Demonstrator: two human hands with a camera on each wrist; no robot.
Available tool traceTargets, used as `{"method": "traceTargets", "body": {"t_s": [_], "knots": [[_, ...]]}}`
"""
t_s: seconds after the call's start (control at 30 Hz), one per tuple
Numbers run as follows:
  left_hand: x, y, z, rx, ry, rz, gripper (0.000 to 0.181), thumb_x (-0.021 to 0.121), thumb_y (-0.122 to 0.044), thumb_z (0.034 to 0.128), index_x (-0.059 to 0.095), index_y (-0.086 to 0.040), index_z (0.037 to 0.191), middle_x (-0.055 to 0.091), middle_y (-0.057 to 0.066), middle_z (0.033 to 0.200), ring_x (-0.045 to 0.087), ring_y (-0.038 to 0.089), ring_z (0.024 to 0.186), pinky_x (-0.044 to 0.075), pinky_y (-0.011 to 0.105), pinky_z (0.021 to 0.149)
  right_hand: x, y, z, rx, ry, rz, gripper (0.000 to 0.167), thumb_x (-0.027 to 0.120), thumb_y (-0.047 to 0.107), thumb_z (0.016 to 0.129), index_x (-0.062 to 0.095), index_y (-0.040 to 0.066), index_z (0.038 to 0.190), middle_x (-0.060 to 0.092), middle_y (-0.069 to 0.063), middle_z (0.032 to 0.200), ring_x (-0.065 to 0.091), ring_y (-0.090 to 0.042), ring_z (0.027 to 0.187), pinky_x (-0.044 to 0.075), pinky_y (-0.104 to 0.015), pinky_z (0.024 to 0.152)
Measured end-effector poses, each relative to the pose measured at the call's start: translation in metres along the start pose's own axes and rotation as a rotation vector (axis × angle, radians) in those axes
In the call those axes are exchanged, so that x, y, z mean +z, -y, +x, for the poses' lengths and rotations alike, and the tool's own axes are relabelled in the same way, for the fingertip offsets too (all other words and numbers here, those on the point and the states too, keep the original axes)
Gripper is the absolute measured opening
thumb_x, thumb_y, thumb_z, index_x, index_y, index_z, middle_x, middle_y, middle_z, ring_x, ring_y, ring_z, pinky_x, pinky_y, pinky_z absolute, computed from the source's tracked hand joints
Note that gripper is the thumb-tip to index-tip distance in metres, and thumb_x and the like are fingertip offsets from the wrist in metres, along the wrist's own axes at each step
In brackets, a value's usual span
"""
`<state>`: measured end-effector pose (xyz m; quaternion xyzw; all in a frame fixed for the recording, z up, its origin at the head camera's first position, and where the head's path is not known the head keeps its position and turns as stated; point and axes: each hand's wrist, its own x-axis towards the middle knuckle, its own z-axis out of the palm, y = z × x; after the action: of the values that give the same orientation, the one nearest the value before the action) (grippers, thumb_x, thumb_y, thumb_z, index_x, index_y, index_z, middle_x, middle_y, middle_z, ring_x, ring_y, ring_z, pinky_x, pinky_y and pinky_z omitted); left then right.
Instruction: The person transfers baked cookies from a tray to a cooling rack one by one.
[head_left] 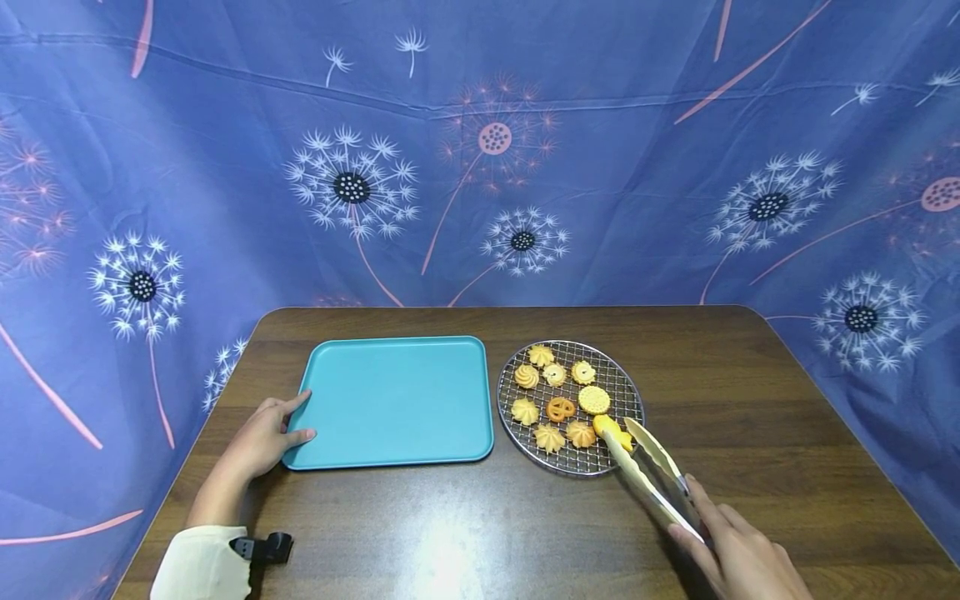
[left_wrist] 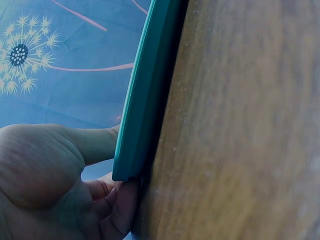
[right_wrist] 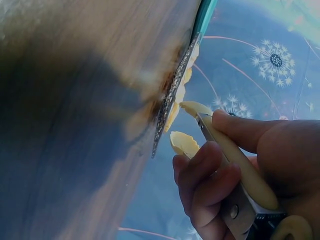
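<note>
My left hand (head_left: pixel 258 437) grips the left rim of a turquoise tray (head_left: pixel 397 404); in the left wrist view, curled fingers (left_wrist: pixel 122 210) reach under its edge. Tongs (head_left: pixel 648 483) with cream-coloured tips are held in my right hand (head_left: pixel 750 546), the thumb and fingers wrapped round the arms. Their tips stand apart over the right edge of a round wire rack (head_left: pixel 525 450), beside a bright yellow piece (head_left: pixel 625 440) that they partly hide; whether they touch it I cannot tell. On the rack lie several cookies (head_left: pixel 594 400) and a small pretzel (head_left: pixel 560 408).
Tray and rack lie side by side on a brown wooden table (head_left: pixel 720 375), a narrow gap between them. Behind the table hangs a blue cloth (head_left: pixel 615 167) with dandelion prints. A black strap (head_left: pixel 262 547) sits at the left sleeve.
</note>
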<state>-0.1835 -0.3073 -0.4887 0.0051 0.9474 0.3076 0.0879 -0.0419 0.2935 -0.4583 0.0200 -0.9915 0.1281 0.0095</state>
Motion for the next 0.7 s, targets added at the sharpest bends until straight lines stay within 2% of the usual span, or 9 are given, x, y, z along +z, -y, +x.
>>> {"method": "traceTargets", "body": {"t_s": [0.37, 0.7], "knots": [[0.0001, -0.0012, -0.0006, -0.003, 0.006, -0.008, 0.073, 0.074, -0.015, 0.0955, 0.037, 0.003, 0.156, 0.047, 0.018, 0.105, 0.044, 0.025, 0.084, 0.037, 0.036, 0.071, 0.0026, -0.0035, -0.0014, -0.024, -0.04, 0.02, 0.07, 0.069, 0.042, 0.098, 0.047, 0.001, 0.15, 0.065, -0.028, 0.123, 0.068, -0.054, 0.088, 0.051, -0.067, 0.071], [-0.0005, -0.0015, -0.0006, 0.007, -0.004, 0.006, 0.073, 0.076, -0.016, 0.0943, 0.039, 0.004, 0.154, 0.049, 0.021, 0.108, 0.046, 0.026, 0.086, 0.038, 0.036, 0.072, 0.0023, -0.0077, 0.0016, -0.008, -0.06, 0.028, 0.071, 0.067, 0.04, 0.1, 0.043, -0.001, 0.152, 0.065, -0.031, 0.12, 0.067, -0.056, 0.093, 0.049, -0.07, 0.075]]}}
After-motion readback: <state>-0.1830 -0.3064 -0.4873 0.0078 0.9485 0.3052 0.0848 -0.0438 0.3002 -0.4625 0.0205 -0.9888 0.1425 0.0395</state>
